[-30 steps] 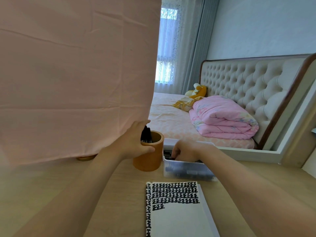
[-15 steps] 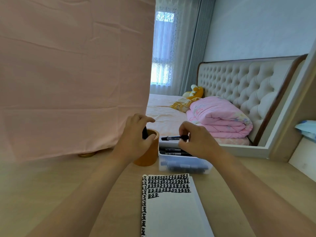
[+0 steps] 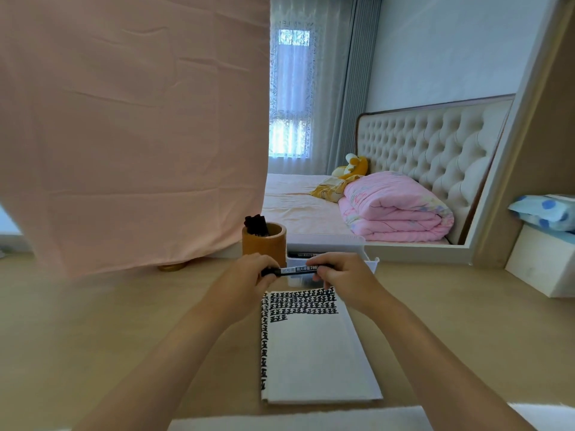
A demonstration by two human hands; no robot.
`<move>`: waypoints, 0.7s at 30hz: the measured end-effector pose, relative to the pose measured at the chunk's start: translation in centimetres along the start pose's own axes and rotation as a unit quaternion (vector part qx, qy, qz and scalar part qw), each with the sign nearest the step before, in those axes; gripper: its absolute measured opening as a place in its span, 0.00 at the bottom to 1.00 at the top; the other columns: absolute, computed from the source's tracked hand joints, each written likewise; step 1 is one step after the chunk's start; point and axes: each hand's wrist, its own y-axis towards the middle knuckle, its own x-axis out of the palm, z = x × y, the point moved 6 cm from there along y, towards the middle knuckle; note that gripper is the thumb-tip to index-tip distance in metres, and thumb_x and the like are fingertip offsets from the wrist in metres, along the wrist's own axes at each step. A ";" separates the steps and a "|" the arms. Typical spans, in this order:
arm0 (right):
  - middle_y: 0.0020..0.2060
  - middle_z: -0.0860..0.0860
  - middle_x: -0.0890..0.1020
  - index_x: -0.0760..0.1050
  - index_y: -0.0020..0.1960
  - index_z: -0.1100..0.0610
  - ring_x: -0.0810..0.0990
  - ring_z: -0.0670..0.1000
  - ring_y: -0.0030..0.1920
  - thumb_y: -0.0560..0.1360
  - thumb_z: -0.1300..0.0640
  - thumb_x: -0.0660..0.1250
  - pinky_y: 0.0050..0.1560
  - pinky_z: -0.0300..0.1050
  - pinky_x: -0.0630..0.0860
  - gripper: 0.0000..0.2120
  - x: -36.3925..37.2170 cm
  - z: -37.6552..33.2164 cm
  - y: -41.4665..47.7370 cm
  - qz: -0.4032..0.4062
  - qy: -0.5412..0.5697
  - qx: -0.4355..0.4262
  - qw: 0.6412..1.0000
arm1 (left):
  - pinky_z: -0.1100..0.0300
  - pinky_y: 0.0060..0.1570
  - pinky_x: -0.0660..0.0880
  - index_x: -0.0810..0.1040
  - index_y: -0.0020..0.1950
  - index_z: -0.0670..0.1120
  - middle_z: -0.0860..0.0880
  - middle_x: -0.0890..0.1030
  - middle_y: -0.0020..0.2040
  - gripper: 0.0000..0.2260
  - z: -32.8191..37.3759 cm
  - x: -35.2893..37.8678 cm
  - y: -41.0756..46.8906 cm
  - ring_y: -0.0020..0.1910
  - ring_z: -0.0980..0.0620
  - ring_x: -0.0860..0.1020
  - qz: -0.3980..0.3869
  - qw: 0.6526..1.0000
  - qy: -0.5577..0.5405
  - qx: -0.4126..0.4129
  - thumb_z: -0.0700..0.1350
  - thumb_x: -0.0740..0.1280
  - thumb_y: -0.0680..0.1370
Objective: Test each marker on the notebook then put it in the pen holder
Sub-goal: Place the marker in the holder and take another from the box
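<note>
A black marker (image 3: 297, 270) with a white label lies level between my two hands, just above the top edge of the notebook. My left hand (image 3: 249, 279) pinches its left end, and my right hand (image 3: 345, 278) grips its right part. The open notebook (image 3: 311, 353) lies on the desk below, with rows of black marks across the top of its page. Behind my left hand stands the brown pen holder (image 3: 264, 242) with several black markers in it. To its right sits a clear plastic box (image 3: 370, 262) with more markers, mostly hidden by my hands.
A pink cloth (image 3: 133, 135) hangs at the left down to the wooden desk (image 3: 93, 321). A white block (image 3: 544, 262) stands at the right edge of the desk. Behind the desk there is a bed with a folded pink quilt (image 3: 395, 209).
My left hand let go of the pen holder and took the marker's left end. My right hand carried the marker from above the box down toward the notebook.
</note>
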 end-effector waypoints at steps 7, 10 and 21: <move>0.50 0.43 0.82 0.73 0.59 0.45 0.80 0.44 0.46 0.80 0.50 0.63 0.42 0.36 0.78 0.08 3.7 -0.8 -1.8 -0.110 -0.265 -0.073 0.955 | 0.67 0.48 0.70 0.78 0.57 0.57 0.62 0.76 0.48 0.07 -0.2 0.8 -3.0 0.48 0.63 0.73 0.023 1.000 0.010 0.002 0.48 0.65 0.80; 0.54 0.44 0.80 0.71 0.65 0.46 0.79 0.45 0.49 0.83 0.49 0.58 0.43 0.35 0.74 0.12 4.8 -0.9 -1.9 -0.135 -0.310 -0.091 0.937 | 0.68 0.48 0.69 0.77 0.59 0.56 0.62 0.75 0.49 0.08 0.0 1.0 -3.1 0.50 0.62 0.73 0.038 0.999 0.017 0.024 0.48 0.65 0.81; 0.57 0.45 0.83 0.74 0.69 0.43 0.81 0.48 0.54 0.82 0.43 0.55 0.54 0.40 0.77 0.18 4.8 0.3 -1.6 -0.115 -0.347 -0.154 0.918 | 0.64 0.40 0.69 0.80 0.62 0.54 0.56 0.78 0.47 0.11 0.1 1.7 -3.2 0.45 0.59 0.71 0.014 0.993 0.077 0.084 0.48 0.64 0.81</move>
